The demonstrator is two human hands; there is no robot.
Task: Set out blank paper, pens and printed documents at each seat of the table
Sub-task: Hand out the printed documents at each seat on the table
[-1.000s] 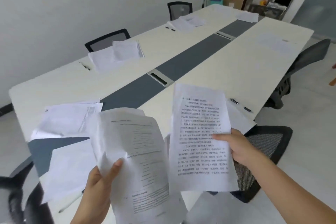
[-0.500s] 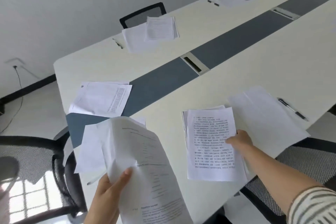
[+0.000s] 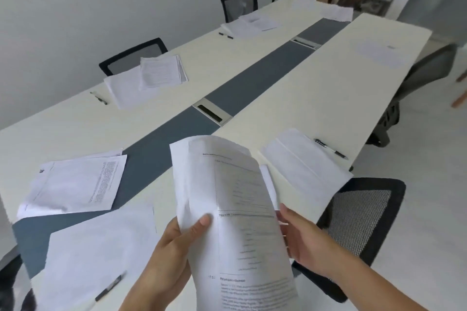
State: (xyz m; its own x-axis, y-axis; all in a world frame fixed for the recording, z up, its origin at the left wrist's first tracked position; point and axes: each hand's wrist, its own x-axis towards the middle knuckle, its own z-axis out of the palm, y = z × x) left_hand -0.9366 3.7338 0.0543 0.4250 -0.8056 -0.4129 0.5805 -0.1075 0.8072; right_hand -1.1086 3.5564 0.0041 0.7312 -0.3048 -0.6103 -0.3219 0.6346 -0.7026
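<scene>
In the lower middle of the frame, the left hand (image 3: 174, 247) is grasping a curled stack of white printed documents (image 3: 240, 209), thumb pressing on the front page. The right hand (image 3: 303, 240) is sitting at the stack's right edge, fingertips hidden behind the sheets, so its hold cannot be told. Right of centre, a blank white paper sheet (image 3: 303, 166) is lying on the cream table (image 3: 303, 88), a black pen (image 3: 329, 148) just beside it.
</scene>
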